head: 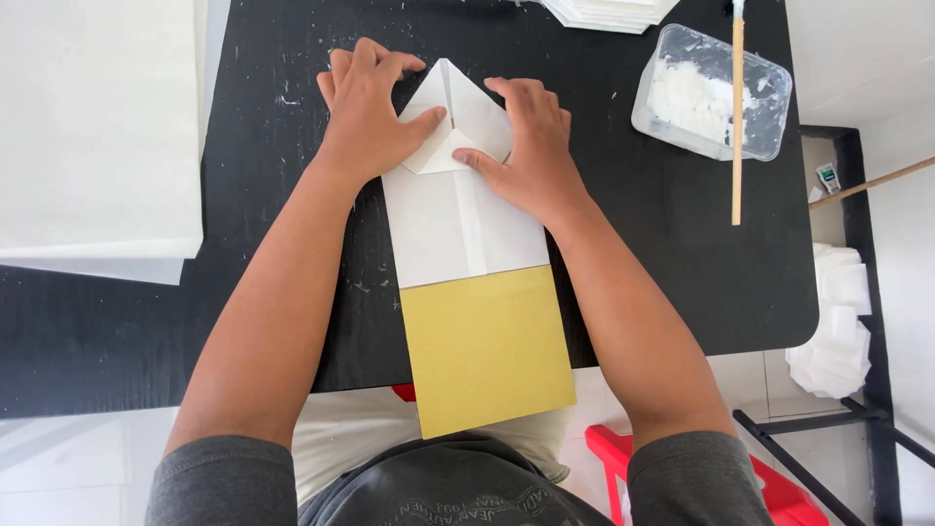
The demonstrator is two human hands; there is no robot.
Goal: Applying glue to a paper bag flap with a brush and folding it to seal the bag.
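I'm watching both hands pressing folds into the paper sheet [458, 219] at the far middle of the black table [682, 273] — left hand [365, 112] and right hand [531, 146] are lying flat, fingers spread, gripping nothing. The top is folding into a point; I'm judging creasing is next, needing firm thumb pressure. White upper part, gold lower part overhanging the near edge.
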